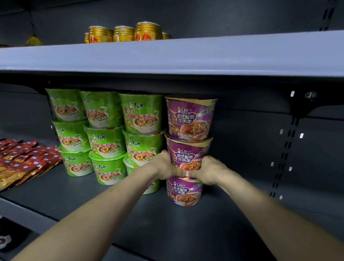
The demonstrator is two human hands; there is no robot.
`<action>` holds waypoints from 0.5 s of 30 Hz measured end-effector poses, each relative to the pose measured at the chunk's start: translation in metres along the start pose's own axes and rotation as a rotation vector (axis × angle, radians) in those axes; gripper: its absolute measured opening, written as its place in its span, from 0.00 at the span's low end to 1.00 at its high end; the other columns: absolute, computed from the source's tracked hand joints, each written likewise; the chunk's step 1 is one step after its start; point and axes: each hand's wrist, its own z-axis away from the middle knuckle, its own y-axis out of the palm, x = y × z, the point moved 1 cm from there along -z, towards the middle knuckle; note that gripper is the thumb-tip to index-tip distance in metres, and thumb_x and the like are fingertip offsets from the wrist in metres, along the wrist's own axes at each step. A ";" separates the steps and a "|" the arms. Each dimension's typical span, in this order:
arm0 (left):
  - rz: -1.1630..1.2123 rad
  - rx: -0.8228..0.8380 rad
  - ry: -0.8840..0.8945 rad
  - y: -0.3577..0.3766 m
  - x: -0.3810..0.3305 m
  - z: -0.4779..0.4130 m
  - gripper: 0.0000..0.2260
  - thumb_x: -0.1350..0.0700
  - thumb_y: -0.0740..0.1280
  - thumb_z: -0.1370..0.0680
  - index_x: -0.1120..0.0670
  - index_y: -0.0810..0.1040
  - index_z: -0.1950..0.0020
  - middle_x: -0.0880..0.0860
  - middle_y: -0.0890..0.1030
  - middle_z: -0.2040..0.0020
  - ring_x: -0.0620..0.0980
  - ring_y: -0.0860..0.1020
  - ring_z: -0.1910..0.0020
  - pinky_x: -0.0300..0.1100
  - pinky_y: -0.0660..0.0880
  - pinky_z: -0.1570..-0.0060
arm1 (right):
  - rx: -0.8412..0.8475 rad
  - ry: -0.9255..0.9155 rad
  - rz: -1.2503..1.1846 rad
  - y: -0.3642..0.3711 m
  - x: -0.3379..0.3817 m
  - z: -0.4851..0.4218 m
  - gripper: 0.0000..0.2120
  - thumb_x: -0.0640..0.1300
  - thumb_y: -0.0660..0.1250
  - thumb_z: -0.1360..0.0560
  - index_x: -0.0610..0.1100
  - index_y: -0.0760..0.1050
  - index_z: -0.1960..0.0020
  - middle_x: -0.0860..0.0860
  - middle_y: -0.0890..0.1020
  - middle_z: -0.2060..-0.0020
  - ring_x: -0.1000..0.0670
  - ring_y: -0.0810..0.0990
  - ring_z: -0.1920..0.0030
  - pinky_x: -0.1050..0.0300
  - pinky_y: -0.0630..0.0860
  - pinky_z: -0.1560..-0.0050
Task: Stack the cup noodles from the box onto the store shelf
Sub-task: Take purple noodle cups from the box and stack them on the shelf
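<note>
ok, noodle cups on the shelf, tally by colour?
Green cups: 9
Purple cups: 3
Total: 12

The dark grey shelf board (pixel 242 201) lay open right of the stack of purple noodle cups (pixel 188 150). Stacks of green noodle cups (pixel 108 138) crowded its left; the pale grey upper shelf (pixel 169 58) hung just above.
</note>
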 end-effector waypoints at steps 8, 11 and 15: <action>-0.067 -0.128 -0.020 0.006 0.007 0.019 0.33 0.47 0.77 0.31 0.59 0.68 0.33 0.56 0.75 0.35 0.55 0.75 0.37 0.48 0.73 0.38 | -0.008 0.025 0.019 0.001 -0.003 0.029 0.25 0.53 0.71 0.27 0.45 0.71 0.35 0.47 0.78 0.39 0.45 0.78 0.41 0.50 0.75 0.39; -0.107 -0.199 -0.012 0.007 0.012 0.039 0.28 0.48 0.76 0.30 0.59 0.72 0.36 0.58 0.76 0.37 0.57 0.77 0.40 0.48 0.75 0.41 | 0.005 0.023 0.083 0.010 -0.007 0.056 0.23 0.54 0.70 0.28 0.48 0.73 0.36 0.49 0.79 0.41 0.45 0.78 0.42 0.51 0.75 0.41; -0.147 -0.152 0.059 0.018 0.006 0.080 0.15 0.54 0.72 0.26 0.59 0.77 0.42 0.58 0.80 0.43 0.58 0.79 0.44 0.46 0.76 0.45 | 0.020 0.061 0.189 0.020 -0.013 0.103 0.14 0.52 0.66 0.26 0.46 0.72 0.44 0.48 0.78 0.43 0.44 0.77 0.44 0.58 0.71 0.52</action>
